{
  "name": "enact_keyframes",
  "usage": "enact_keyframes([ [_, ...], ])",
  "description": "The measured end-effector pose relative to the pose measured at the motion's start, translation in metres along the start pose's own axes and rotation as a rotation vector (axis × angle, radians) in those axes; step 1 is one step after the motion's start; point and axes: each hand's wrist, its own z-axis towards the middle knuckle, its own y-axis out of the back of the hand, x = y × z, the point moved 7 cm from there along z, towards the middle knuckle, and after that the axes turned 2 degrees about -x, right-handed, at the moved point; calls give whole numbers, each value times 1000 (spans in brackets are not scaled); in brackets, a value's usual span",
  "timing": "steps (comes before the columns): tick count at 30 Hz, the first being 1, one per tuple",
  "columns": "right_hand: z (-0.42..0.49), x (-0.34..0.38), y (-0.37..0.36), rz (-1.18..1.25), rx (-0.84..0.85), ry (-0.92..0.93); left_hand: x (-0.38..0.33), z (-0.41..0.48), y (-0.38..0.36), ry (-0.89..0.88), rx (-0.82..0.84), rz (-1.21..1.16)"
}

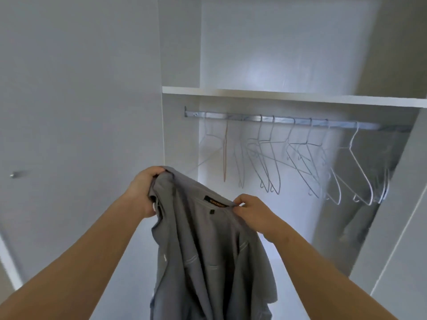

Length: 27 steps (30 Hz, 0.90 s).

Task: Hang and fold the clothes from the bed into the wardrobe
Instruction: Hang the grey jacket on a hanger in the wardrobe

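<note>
Currently: hanging step, garment not yet on hanger. Grey shirt (208,250) held up before open wardrobe (288,95). Left hand (141,192) grips bunched shoulder; right hand (250,210) pinches collar by label. Next: free one hand, take wire hanger (268,158) off rail (300,121), feed into neck.

Bare left hand (141,192), bare right hand (253,212), forearms (92,262) uncovered to frame edge

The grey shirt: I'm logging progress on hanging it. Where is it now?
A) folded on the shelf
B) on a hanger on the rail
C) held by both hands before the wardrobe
C: the left hand and right hand both grip the grey shirt near its collar, below the rail.
</note>
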Motion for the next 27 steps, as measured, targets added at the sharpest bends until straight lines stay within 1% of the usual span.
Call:
enact_keyframes([
  [2,22,4,-28,21,127,-31,-9,16,3,8,-20,-90],
  [4,43,8,-48,104,184,-70,-15,31,7,7,-37,-125],
  [6,67,13,-61,167,166,-88,-18,46,14,8,-53,-133],
  [10,111,28,-78,228,109,-54,-22,68,21,-14,-90,-131],
  [17,193,41,-101,352,86,-77,-40,111,14,-75,-156,-176],
  [22,262,33,-115,485,40,-214,-45,146,0,-108,-235,-230],
  [27,310,27,-132,696,117,-416,-56,176,-14,-167,-277,-245],
])
